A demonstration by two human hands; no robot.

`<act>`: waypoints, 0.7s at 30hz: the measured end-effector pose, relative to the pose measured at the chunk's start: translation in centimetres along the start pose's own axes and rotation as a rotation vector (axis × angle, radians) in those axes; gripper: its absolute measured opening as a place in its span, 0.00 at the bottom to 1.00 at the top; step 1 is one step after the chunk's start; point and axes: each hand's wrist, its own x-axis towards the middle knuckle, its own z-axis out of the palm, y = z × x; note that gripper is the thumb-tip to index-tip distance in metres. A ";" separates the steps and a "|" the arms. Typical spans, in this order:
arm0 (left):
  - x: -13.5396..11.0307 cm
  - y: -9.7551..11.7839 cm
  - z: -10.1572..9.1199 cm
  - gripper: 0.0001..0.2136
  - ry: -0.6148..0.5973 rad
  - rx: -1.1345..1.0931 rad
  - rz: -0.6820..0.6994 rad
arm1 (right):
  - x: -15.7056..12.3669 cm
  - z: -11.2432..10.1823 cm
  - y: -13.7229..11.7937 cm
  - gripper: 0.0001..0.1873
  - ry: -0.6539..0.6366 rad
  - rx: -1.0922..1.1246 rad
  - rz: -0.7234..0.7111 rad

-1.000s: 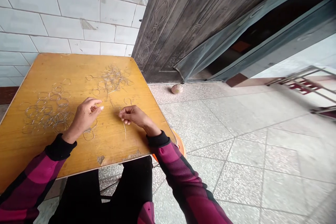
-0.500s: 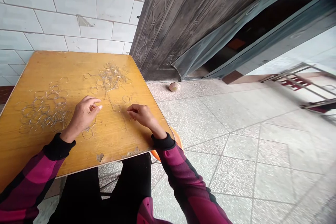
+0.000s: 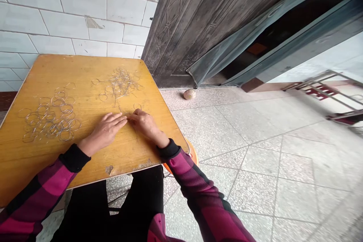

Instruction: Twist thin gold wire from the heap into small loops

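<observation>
My left hand [image 3: 105, 130] lies low over the wooden table, its fingers stretched out together toward the right; its thumb is hidden. The fingertips meet those of my right hand [image 3: 146, 124], whose fingers are curled in a pinch. A thin wire ring [image 3: 127, 114] shows in part at the meeting fingertips, mostly covered by them. Just beyond my right hand lies another wire ring [image 3: 137, 106]. Left of my left hand spreads a loose heap of wire rings [image 3: 53, 121]. Farther back is a tangled pile of wire pieces [image 3: 121, 83], some with looped ends.
The yellow wooden table [image 3: 70, 162] has chipped veneer along its front edge. An orange stool [image 3: 193, 153] shows beneath its right corner. Behind stand a tiled wall [image 3: 70, 26] and a dark carved door [image 3: 181, 26]. A ball [image 3: 189, 94] rests on the floor.
My left hand has moved right, away from the ring heap, and its fingers have straightened. My right hand has shifted slightly left; the fingertips of both hands now meet over the ring.
</observation>
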 end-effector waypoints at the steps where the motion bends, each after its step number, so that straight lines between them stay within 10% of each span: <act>1: 0.0 0.0 0.5 0.22 -0.036 0.033 0.008 | 0.0 0.2 0.0 0.13 -0.005 -0.028 -0.010; 21: 0.9 0.9 2.3 0.19 -0.059 0.224 -0.006 | -2.6 -0.2 -0.9 0.10 -0.050 -0.404 -0.119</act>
